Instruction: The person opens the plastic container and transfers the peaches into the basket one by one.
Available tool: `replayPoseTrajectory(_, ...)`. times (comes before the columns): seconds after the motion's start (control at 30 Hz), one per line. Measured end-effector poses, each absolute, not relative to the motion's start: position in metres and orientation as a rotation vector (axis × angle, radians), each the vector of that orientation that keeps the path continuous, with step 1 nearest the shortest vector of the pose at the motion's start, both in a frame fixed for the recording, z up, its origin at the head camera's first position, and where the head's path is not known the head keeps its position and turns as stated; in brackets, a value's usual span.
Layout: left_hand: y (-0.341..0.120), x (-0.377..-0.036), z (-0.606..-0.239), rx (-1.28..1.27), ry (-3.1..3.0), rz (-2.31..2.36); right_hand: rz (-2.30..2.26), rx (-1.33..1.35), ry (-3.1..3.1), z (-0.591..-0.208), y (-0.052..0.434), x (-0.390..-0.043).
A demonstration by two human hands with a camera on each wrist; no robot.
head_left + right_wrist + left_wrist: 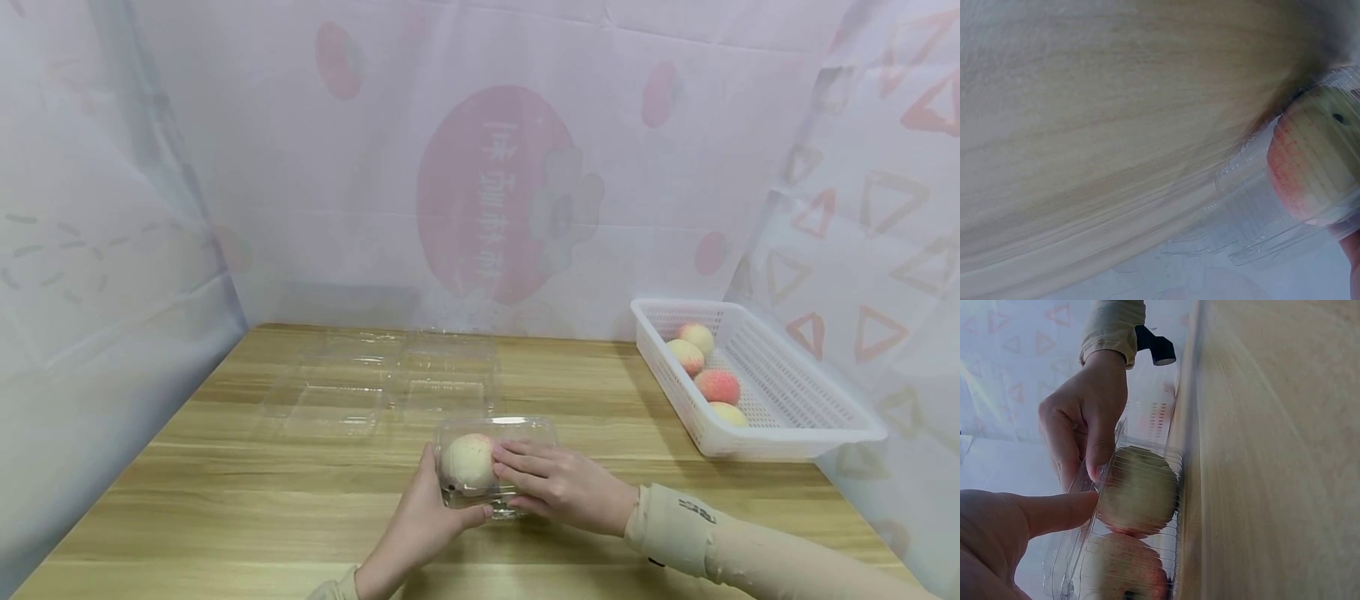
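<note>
Lower centre of the head view: left hand (423,521) is gripping the clear clamshell box (495,460) holding peaches (467,461); right hand (558,486), fingers straight, is pressing its lid.

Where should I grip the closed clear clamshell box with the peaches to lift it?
Grip the clamshell box by its two short end walls, coming from above. The lid is thin and flexes, and the left hand and right hand already flank it.

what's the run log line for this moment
left hand: grips clamshell box end | right hand: presses lid | inside: peaches | basket: four peaches
</note>
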State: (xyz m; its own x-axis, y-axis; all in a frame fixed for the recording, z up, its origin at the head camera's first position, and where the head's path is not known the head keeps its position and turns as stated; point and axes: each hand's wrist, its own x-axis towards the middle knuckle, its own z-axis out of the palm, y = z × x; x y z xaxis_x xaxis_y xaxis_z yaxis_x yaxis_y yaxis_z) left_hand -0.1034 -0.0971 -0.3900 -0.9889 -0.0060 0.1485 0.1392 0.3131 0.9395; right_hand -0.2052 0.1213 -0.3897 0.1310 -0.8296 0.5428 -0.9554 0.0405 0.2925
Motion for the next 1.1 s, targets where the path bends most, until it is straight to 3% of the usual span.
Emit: replayPoseTrajectory(1.1, -0.086, -0.101, -0.385, 0.045, -2.552, -1.567, 0.084, 1.76, -1.619, -0.388, 0.118, -0.202)
